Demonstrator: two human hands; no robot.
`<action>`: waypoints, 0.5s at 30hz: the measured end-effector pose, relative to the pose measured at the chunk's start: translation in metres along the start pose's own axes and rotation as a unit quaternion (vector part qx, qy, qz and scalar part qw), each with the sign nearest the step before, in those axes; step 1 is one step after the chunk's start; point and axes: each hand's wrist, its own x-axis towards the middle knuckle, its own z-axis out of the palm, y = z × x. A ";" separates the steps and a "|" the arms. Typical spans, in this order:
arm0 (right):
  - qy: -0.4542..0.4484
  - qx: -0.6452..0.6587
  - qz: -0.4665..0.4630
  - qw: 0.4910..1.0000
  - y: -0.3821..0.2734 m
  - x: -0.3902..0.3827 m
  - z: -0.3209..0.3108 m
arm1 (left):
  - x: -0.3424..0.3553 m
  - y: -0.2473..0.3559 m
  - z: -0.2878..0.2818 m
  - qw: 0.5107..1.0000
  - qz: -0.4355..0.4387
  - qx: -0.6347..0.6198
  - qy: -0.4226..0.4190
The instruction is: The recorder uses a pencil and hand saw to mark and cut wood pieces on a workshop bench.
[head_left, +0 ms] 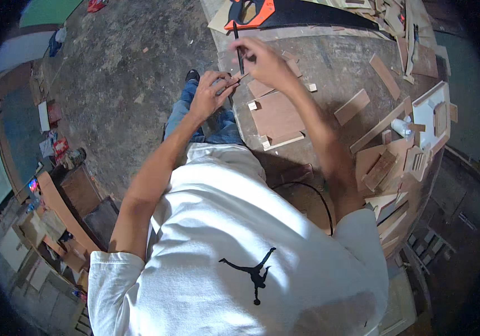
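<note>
My right hand [258, 60] is closed on a thin, dark, stick-like tool [236, 35]; its exact kind is too small to tell. The tool stands nearly upright, its lower end at a small strip of wood [242, 77] by the table's left edge. My left hand [212, 95] pinches that strip, its fingertips just below and left of the tool. Near my hands, a flat brown wooden panel [278, 116] lies on the table, with small pale blocks at its corners and a pale strip along its near edge.
Beyond my hands lies a handsaw [307, 14] with an orange and black handle. Loose wood strips [352, 107], a white bottle [401, 127] and a white-framed piece [431, 117] lie to the right on the worktable [329, 61]. A dark cable [325, 201] curves beside my right arm.
</note>
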 end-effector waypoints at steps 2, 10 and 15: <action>-0.012 -0.030 -0.014 0.999 0.001 -0.008 0.007 | -0.004 0.006 0.004 0.998 -0.053 -0.009 0.024; -0.044 -0.138 -0.068 0.987 0.037 -0.039 0.013 | -0.004 0.013 0.015 0.991 -0.089 -0.041 0.089; -0.013 -0.132 -0.050 0.990 0.029 -0.046 0.022 | 0.001 0.003 0.011 0.984 -0.133 -0.093 0.076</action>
